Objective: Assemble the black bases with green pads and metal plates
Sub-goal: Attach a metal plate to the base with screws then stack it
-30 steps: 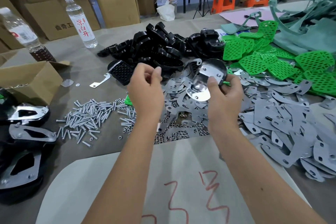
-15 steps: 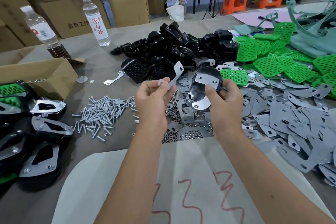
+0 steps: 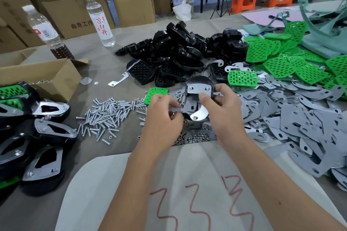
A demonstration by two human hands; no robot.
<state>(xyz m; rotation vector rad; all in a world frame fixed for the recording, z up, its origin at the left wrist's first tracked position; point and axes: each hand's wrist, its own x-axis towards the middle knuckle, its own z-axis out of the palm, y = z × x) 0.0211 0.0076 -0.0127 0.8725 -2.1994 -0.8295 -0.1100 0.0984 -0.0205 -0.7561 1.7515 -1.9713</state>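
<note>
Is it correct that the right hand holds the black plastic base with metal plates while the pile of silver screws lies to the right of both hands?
Not quite. In the head view the pile of silver screws lies left of both hands; the right hand does hold the black plastic base with metal plates.

Glossy black plastic bases [image 3: 176, 56], matt grey metal plates [image 3: 300, 118], shiny screws [image 3: 105, 114], cardboard box [image 3: 43, 78].
</note>
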